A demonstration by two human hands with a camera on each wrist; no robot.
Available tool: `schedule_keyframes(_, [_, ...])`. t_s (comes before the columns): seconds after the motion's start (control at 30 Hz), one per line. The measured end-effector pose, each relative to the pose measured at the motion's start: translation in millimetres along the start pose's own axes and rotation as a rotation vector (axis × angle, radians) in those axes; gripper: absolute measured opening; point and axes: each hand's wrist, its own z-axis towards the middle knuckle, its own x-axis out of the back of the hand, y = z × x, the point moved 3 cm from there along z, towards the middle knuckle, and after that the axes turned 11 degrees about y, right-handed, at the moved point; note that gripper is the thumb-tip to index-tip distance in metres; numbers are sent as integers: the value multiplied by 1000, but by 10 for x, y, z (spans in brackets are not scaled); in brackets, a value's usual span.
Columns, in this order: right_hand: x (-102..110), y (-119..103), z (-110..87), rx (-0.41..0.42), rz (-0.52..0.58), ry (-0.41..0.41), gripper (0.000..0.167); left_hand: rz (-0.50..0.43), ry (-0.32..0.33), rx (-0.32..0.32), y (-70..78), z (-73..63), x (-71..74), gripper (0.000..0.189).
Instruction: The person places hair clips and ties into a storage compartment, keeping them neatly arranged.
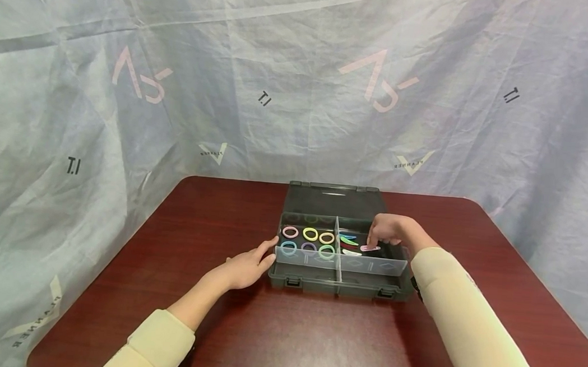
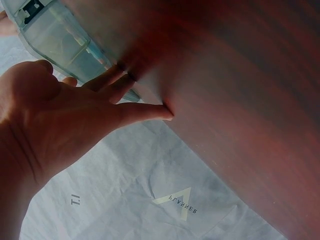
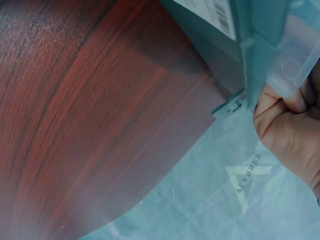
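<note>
A dark translucent storage box [image 1: 304, 286] with a raised lid stands on the table. Its left compartment holds several coloured hair ties, a yellow one [image 1: 310, 228] among them. In the right compartment lie snap hair clips: a green one [image 1: 348, 241], a white one [image 1: 352, 253], blue and red ones. My right hand [image 1: 391, 229] reaches down into that compartment with curled fingers, its fingertips on a pink hair clip [image 1: 373, 248]. The right wrist view shows this hand [image 3: 290, 130] behind the clear wall, the clip hidden. My left hand [image 1: 245, 266] has extended fingers at the box's left side.
The red-brown wooden table [image 1: 211, 218] surrounds the box. Behind it hangs a grey printed cloth [image 1: 299, 105]. A clear upright divider [image 1: 337, 236] parts the compartments, and the box's lid [image 1: 333, 200] leans back at the far side.
</note>
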Motion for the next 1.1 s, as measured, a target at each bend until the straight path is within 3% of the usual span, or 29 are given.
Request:
schedule_keyframes(0.4, [-78, -73, -28, -20, -77, 66, 15, 5, 5, -2, -3, 7, 1, 58])
schedule_keyframes(0.8, [-82, -76, -64, 44, -93, 93, 7, 10, 4, -3, -23, 15, 7, 58])
schedule_keyframes(0.97, [-61, -90, -110, 116, -51, 145, 10, -3, -15, -13, -47, -23, 35, 59])
schedule_keyframes(1.1, [-40, -142, -203, 226, -38, 251, 20, -25, -12, -47, -70, -27, 91, 59])
